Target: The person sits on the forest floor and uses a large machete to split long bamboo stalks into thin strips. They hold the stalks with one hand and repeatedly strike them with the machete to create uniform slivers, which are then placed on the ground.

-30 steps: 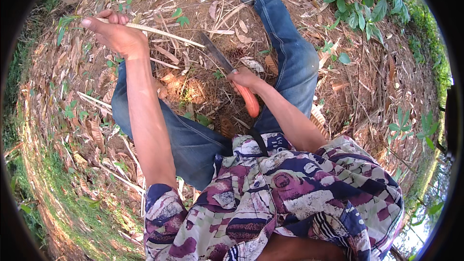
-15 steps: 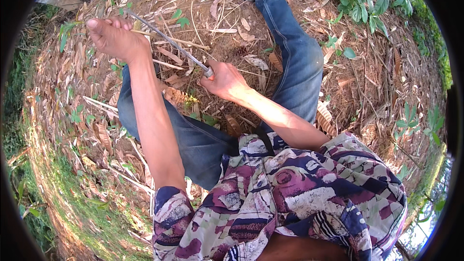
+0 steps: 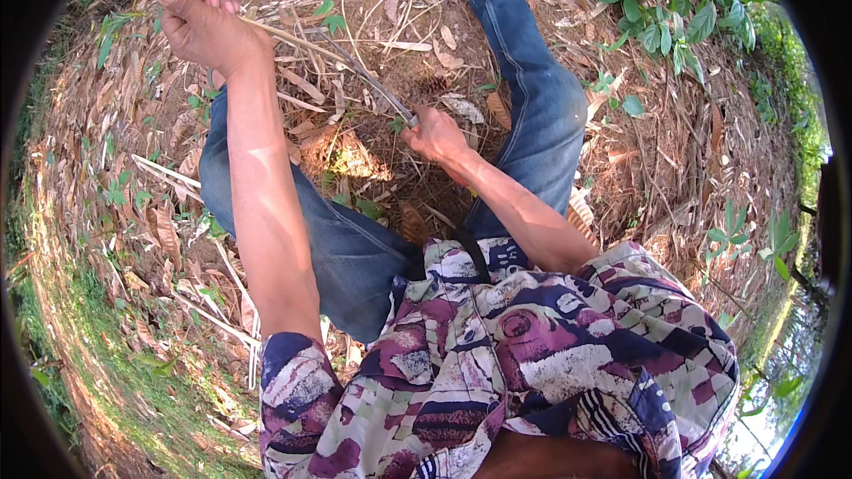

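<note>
Ground point(image 3: 657, 168): brown earth littered with dry leaves and stalks, spreading below the left hand point(image 3: 209, 31) and the right hand point(image 3: 437, 135).
Shirt point(image 3: 497, 328): purple, navy and white, bunched up on the body side of the right hand.
Jeans point(image 3: 537, 89): blue, legs spread; one leg runs just to the right of the right hand, the other passes behind the left forearm.
Leafy plant point(image 3: 688, 22): green, beyond the right hand and well off to its right.
Knife point(image 3: 390, 99): its blade slants out of the right hand, forward and leftward, toward the left hand.
Left hand: raised, fingers curled in, holding one end of the strip point(image 3: 293, 38).
Right hand: wrapped around the knife's grip, mostly hiding it.
Strip: pale and slender, running rightward from the left hand to the blade; from where I stand I can't tell whether the two touch.
Latest change: half a second ago the blade's tip reached close by the left hand; the right hand has since drawn back rightward.
Meaning: as I judge it, the blade is working along the strip while the left hand steadies it.
</note>
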A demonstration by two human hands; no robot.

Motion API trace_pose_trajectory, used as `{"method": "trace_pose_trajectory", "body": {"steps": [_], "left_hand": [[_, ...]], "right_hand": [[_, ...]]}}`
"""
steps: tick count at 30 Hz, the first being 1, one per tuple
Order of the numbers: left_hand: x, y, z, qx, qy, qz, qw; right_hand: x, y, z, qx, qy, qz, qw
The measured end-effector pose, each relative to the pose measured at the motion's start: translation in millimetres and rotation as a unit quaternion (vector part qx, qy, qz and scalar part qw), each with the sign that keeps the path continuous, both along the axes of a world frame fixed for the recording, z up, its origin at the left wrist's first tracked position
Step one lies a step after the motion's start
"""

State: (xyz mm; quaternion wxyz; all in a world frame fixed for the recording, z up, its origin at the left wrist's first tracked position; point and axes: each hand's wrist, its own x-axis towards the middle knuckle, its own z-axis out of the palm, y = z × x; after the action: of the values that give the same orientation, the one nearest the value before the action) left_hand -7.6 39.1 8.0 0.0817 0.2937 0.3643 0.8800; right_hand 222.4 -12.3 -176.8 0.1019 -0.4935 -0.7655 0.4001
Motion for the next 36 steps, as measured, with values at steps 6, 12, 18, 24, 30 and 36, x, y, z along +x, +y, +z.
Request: {"method": "trace_pose_trajectory", "body": {"steps": [6,12,18,24,30,36], "left_hand": [[-4.7,1.4,-0.5,0.01,0.01,0.008,1.0],[-2.0,5.5,2.1,0.01,0.005,-0.023,1.0],[-10.7,7.2,0.4,0.023,0.028,-0.044,0.998],[-16.5,7.1,-0.5,0.013,-0.004,-0.043,0.999],[-17.9,-3.9,19.0,0.012,0.048,-0.045,0.998],[-14.0,2.4,3.6,-0.016,0.066,-0.044,0.997]], "right_hand": [[-2.3,-4.9,43.4,-0.047,-0.01,0.006,0.999],[14.4,16.9,-37.9,-0.095,-0.117,-0.001,0.989],[9.9,-8.2,33.3,-0.009,-0.024,0.005,1.0],[20.1,13.0,-44.3,-0.055,-0.165,0.005,0.985],[18.1,14.3,-36.8,-0.253,0.047,0.009,0.966],[-5.0,27.4,-34.3,-0.31,0.075,-0.017,0.948]]}}
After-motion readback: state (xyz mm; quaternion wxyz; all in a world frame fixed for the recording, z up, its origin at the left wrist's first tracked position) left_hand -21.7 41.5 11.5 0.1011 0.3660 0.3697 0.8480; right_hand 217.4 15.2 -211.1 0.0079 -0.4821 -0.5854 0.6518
